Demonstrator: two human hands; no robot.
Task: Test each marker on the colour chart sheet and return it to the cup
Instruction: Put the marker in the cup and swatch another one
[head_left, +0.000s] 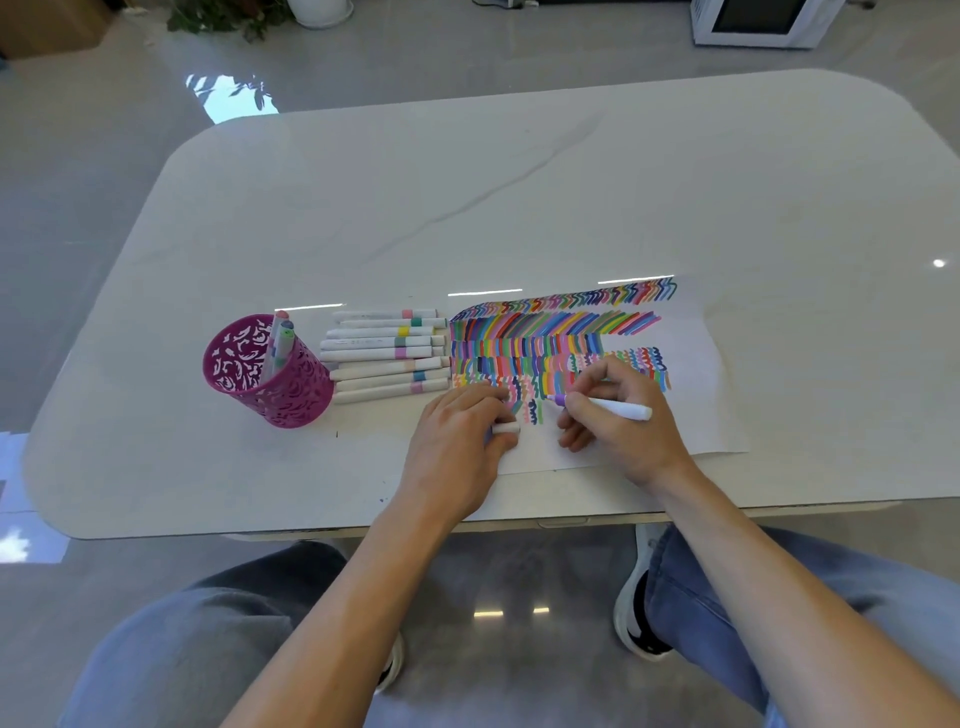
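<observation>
The right hand is gripping a purple marker tip-down on the colour chart sheet while the left hand is pinching its cap

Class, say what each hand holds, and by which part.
The right hand pinches the purple marker near its tip end; the left hand grips its cap, one end showing.

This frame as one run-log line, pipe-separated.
right hand: grips purple marker, tip at chart sheet | left hand: holds cap, on sheet | cup: some markers inside | marker row beside cup
</observation>
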